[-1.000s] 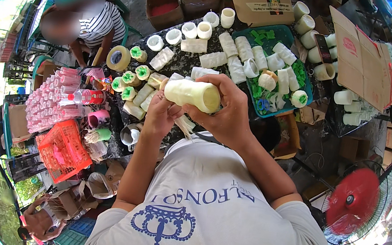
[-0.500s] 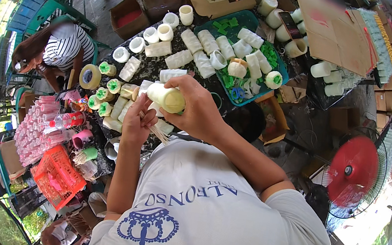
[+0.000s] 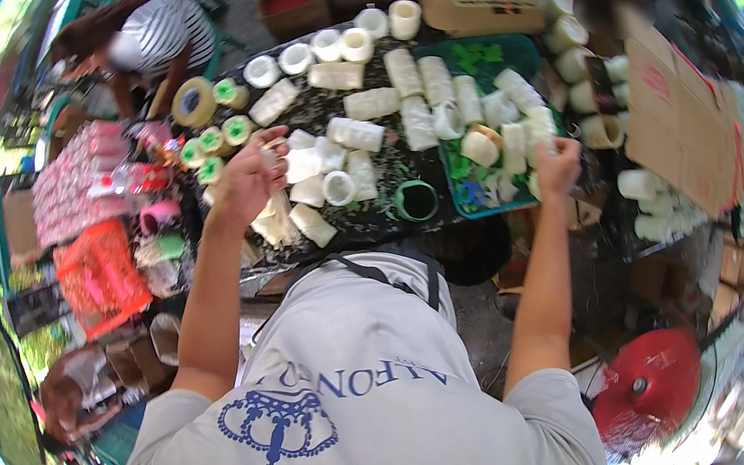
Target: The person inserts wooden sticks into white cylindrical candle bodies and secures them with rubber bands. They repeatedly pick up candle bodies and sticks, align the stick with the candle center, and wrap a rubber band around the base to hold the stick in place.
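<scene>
Head view, looking down over the person's grey printed shirt onto a dark, speckled work table crowded with rolls.

The person's left hand reaches out over the left part of the table, fingers curled together about a thin, pale strip-like item; whether the fingers actually clamp it cannot be told at this size. Just below the hand lies a small heap of cream-white cylindrical rolls wrapped in clear film, and just to its left stand several short rolls with bright green cores. A wide ring of tan packing tape lies beyond these.

The right hand is stretched far forward to the right edge of a green plastic tray filled with more cream-white rolls. Its fingers are bent over the rolls at the tray's rim; whether they are closed on one cannot be told.

An empty green tape ring lies on the table between the two hands. Flat brown cardboard sheets lie to the right of the tray. An orange plastic crate and a red round fan stand below table level. Another person in a striped shirt bends at the far left.
</scene>
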Demonstrator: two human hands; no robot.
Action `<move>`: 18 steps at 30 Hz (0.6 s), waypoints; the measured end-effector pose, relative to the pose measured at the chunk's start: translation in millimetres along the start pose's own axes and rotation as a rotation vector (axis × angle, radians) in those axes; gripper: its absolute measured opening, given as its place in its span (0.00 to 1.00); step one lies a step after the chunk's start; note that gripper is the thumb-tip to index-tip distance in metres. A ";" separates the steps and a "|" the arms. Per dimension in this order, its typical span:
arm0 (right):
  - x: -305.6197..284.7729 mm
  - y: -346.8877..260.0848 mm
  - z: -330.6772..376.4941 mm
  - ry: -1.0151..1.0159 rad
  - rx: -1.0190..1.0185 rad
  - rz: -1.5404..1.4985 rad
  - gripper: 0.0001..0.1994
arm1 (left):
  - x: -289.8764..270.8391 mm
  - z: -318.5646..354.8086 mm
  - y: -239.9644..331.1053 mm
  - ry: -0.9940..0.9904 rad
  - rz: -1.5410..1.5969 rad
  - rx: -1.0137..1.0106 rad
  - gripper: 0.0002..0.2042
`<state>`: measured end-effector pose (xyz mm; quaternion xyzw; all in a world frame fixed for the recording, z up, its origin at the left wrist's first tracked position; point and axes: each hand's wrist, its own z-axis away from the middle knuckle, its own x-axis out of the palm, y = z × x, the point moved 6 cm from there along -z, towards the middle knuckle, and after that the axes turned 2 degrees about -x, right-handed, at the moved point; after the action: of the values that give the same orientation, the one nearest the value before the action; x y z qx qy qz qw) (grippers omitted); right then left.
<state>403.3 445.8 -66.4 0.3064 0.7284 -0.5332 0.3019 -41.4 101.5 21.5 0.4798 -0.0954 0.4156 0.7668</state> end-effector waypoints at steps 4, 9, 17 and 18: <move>14.6 84.4 -40.4 -0.150 -0.062 0.231 0.15 | 3.0 -4.2 -4.5 -0.024 -0.011 0.057 0.32; 29.4 87.2 -50.8 -0.363 -0.076 0.419 0.17 | 18.4 6.2 -1.4 0.009 -0.059 0.122 0.29; 20.9 -304.1 103.2 -0.792 -0.444 -0.557 0.08 | 25.9 15.2 -20.4 -0.073 0.127 0.209 0.28; 27.2 -328.0 117.8 -0.793 -0.499 -0.591 0.08 | 26.5 15.1 -21.2 -0.086 0.165 0.214 0.28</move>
<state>147.4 255.9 77.6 -0.2164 0.7181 -0.4810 0.4541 -5.3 99.5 30.0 0.5666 -0.1225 0.4638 0.6699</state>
